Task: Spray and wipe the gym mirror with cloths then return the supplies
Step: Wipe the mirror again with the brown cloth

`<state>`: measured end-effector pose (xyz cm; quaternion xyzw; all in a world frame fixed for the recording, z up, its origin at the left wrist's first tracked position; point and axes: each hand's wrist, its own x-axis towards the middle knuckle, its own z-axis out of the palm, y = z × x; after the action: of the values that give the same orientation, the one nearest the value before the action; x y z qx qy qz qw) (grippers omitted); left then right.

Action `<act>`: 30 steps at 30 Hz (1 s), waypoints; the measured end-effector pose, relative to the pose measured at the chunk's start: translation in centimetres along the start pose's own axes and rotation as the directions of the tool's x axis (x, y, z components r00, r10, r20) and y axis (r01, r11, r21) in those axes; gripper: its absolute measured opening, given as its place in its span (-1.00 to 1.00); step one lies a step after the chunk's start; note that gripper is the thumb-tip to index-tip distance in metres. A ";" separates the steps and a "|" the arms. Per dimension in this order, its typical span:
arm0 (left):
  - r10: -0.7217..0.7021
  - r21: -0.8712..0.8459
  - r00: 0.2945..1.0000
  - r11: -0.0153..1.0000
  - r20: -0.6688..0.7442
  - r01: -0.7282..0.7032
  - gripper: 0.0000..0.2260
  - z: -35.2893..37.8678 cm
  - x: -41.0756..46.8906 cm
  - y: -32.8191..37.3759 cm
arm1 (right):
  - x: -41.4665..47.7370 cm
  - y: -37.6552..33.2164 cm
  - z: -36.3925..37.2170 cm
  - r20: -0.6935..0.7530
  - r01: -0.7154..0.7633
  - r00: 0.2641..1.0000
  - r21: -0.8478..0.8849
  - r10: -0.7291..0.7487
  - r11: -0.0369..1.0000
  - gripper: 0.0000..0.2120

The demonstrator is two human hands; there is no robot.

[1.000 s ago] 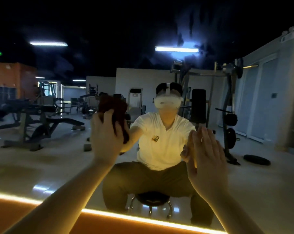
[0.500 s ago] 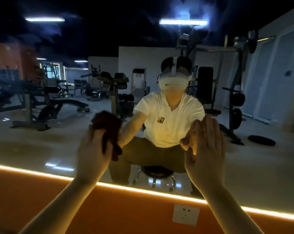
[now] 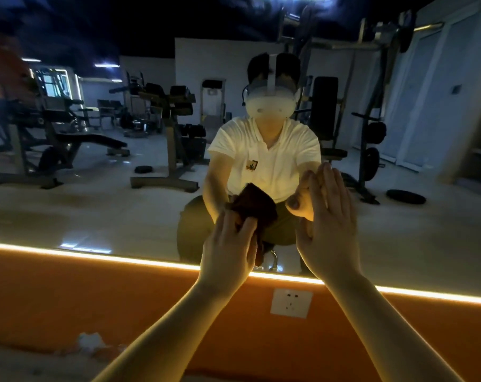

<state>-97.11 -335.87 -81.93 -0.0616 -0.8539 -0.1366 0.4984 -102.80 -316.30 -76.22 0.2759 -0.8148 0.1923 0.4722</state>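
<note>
Quick count: one left hand (image 3: 228, 252) plus one right hand (image 3: 327, 232), so two. One cloth (image 3: 254, 206), one mirror (image 3: 96, 210), one socket (image 3: 291, 303), one light strip (image 3: 96, 256), one white crumpled wad (image 3: 90, 341).

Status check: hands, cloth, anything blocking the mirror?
Left hand grips the dark cloth low on the mirror. Right hand open, palm toward it. Nothing blocks the wipe.

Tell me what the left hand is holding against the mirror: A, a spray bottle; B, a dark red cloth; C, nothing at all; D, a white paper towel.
B: the left hand holds a dark red cloth against the mirror, while the right hand is open with straight fingers.
</note>
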 end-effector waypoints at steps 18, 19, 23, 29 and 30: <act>0.281 0.072 0.935 0.951 0.216 -0.302 -0.68 2.3 -2.7 2.3 | -1.9 5.8 -3.1 0.014 -0.073 0.997 -0.123 0.075 0.990 -0.25; 0.307 0.052 0.918 0.943 0.249 -0.330 -0.65 3.3 -2.7 3.6 | -1.9 6.3 -3.4 0.026 -0.116 0.992 -0.133 0.121 0.984 -0.25; 0.370 0.033 0.867 0.915 0.334 -0.403 -0.49 6.0 -2.6 6.5 | -1.9 8.0 -3.8 0.047 -0.121 0.990 -0.160 0.130 0.980 -0.27; 0.552 0.147 0.771 0.775 0.317 -0.615 -0.49 3.2 2.2 3.5 | -1.3 9.2 -3.2 -0.096 -0.043 0.995 -0.129 0.030 0.991 -0.43; 0.560 0.185 0.787 0.771 0.259 -0.610 -0.48 2.4 3.9 3.1 | -0.9 9.2 -3.2 -0.115 -0.045 0.993 -0.114 0.032 0.992 -0.44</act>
<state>-100.25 -332.38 -79.16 -0.2724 -0.8453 0.1453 0.4362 -106.09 -307.14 -75.99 0.2209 -0.8019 0.1687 0.5289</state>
